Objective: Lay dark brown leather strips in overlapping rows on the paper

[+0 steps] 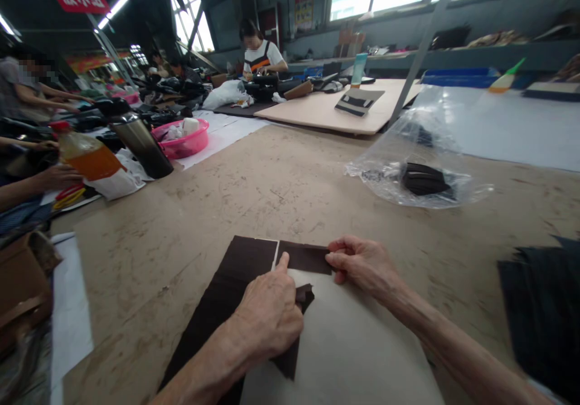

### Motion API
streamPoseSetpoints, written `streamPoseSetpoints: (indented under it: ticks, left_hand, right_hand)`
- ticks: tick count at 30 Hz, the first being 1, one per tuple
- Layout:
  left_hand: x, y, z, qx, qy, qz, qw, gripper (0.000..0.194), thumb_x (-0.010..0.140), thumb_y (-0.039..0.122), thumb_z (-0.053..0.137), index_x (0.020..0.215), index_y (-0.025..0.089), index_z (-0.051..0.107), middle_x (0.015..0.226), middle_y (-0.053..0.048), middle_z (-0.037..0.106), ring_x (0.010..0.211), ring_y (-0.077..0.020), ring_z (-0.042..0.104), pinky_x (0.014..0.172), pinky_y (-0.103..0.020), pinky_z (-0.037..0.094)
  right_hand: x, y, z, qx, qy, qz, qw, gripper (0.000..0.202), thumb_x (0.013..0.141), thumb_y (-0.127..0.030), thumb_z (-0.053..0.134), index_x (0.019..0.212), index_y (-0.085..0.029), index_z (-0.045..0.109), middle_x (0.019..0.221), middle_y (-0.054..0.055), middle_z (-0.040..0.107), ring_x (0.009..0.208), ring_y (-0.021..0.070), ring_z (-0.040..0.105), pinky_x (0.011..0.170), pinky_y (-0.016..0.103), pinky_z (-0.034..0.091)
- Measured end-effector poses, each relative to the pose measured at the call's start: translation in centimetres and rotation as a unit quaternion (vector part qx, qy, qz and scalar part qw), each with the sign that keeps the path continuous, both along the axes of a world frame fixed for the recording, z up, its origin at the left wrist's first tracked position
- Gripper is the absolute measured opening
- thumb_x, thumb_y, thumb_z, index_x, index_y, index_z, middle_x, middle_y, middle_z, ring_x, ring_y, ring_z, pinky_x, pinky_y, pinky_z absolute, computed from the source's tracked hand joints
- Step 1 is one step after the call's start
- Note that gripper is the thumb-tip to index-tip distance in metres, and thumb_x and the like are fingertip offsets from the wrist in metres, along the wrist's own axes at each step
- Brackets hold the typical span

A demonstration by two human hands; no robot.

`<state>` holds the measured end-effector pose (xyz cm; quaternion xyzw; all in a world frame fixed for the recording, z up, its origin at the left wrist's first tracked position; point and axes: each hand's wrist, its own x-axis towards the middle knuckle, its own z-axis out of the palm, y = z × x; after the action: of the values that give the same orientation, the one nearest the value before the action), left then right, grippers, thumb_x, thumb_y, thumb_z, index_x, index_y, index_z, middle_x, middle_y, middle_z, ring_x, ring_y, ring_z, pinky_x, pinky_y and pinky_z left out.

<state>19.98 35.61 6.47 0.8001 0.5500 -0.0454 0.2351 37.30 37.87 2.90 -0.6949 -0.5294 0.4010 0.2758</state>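
In front of me a pale sheet (357,344) lies on the table, with a dark brown sheet (222,290) along its left side. A short dark strip (303,256) runs across the pale sheet's far edge, and a narrow white gap parts it from the brown sheet. My right hand (362,264) pinches the strip's right end between thumb and fingers. With its index finger stretched out, my left hand (269,314) presses on the strip's left end. Its other fingers are curled round another dark strip (306,296), whose ends stick out above and below the fist.
A clear plastic bag (389,151) with black pieces lies ahead right; stacked dark sheets (539,308) sit near right. At left stand a drink bottle (93,157), a steel flask (138,142) and a pink basin (194,141). Co-workers sit beyond; one person's hand (61,177) is near the bottle.
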Motion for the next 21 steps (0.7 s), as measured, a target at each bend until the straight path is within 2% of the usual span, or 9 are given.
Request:
streamPoseSetpoints:
  ticks: [5,7,9,11,14,18,21]
  left_hand:
    - [-0.1,0.3,0.2,-0.016,0.004,-0.011,1.000,0.044,0.065,0.019,0.045,0.105,0.003,0.057,0.108,-0.022,0.059,0.092,-0.0237,0.061,0.082,-0.026,0.045]
    - [-0.1,0.3,0.1,-0.012,0.006,-0.014,1.000,0.043,0.065,0.019,0.045,0.102,0.002,0.058,0.115,-0.024,0.053,0.092,-0.0253,0.060,0.082,-0.027,0.045]
    - [-0.1,0.1,0.0,-0.008,0.008,-0.016,1.000,0.039,0.064,0.020,0.045,0.094,0.003,0.062,0.127,-0.025,0.039,0.092,-0.0283,0.060,0.081,-0.029,0.045]
    - [-0.2,0.1,-0.1,-0.007,0.009,-0.020,1.000,0.036,0.064,0.019,0.045,0.090,0.003,0.064,0.131,-0.024,0.032,0.090,-0.0300,0.060,0.079,-0.031,0.046]
    - [-0.3,0.0,0.1,-0.003,0.009,-0.027,1.000,0.040,0.063,0.017,0.044,0.095,0.001,0.062,0.128,-0.025,0.036,0.087,-0.0307,0.062,0.077,-0.033,0.047]
    - [-0.4,0.0,0.1,0.008,0.014,-0.036,0.999,0.039,0.062,0.016,0.043,0.093,0.002,0.063,0.129,-0.023,0.036,0.092,-0.0317,0.059,0.079,-0.033,0.047]
    - [-0.5,0.1,-0.1,0.016,0.018,-0.040,0.999,0.043,0.061,0.014,0.042,0.098,0.002,0.061,0.129,-0.022,0.035,0.093,-0.0321,0.058,0.078,-0.035,0.048]
  right_hand:
    - [-0.7,-0.3,-0.2,0.006,-0.022,-0.023,0.999,0.007,0.076,-0.018,0.055,0.081,-0.013,0.056,0.049,-0.008,0.051,0.039,0.0056,0.047,0.041,0.018,0.039]
    - [-0.9,-0.3,-0.2,0.010,-0.037,-0.026,0.999,0.009,0.078,-0.021,0.055,0.081,-0.013,0.056,0.054,-0.007,0.052,0.041,0.0053,0.047,0.042,0.019,0.040]
    - [-0.9,-0.2,-0.2,0.017,-0.057,-0.028,0.998,0.010,0.078,-0.022,0.055,0.082,-0.013,0.056,0.058,-0.006,0.053,0.044,0.0057,0.048,0.044,0.019,0.040]
    - [-0.8,-0.1,-0.2,0.025,-0.080,-0.027,0.996,0.011,0.077,-0.023,0.057,0.083,-0.013,0.056,0.064,-0.004,0.055,0.049,0.0064,0.049,0.047,0.020,0.041]
    - [-0.7,0.0,-0.2,0.034,-0.114,-0.022,0.993,0.012,0.077,-0.023,0.057,0.083,-0.013,0.056,0.068,-0.002,0.056,0.053,0.0075,0.050,0.050,0.022,0.042]
    - [-1.0,-0.1,-0.1,0.045,-0.166,-0.019,0.985,0.010,0.077,-0.023,0.056,0.082,-0.014,0.056,0.067,-0.003,0.056,0.055,0.0088,0.051,0.053,0.024,0.042]
    - [-1.4,-0.3,-0.1,0.066,-0.211,-0.020,0.975,0.009,0.073,-0.016,0.056,0.082,-0.014,0.056,0.064,-0.003,0.056,0.057,0.0104,0.052,0.055,0.025,0.041]
